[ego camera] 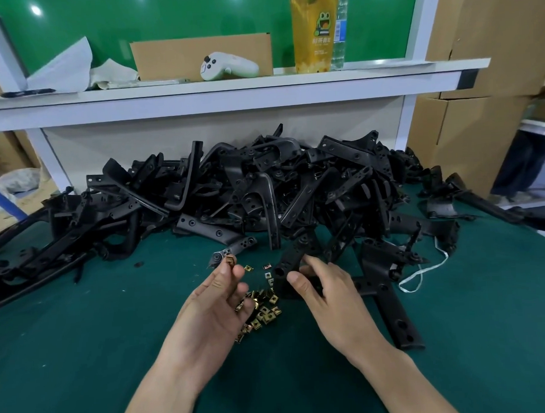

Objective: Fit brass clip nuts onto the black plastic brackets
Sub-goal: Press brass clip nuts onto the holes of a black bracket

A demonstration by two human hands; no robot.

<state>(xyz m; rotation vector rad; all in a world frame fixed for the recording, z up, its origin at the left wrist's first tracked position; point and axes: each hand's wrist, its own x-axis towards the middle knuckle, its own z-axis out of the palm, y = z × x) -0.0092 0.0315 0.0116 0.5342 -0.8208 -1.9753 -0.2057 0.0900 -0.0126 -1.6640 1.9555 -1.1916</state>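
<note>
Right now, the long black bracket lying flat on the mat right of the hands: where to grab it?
Take the long bracket at its near, rounded end, pinching across its narrow width from above and the right. That end lies bare on the mat; the far end is crowded by the right hand, the held bracket and the pile.

Both arms show uncovered — the left hand (217, 302) and the right hand (330, 300) are bare, the forearms (154, 389) bare to the frame's edge, with short, plain fingernails (224, 268).
</note>
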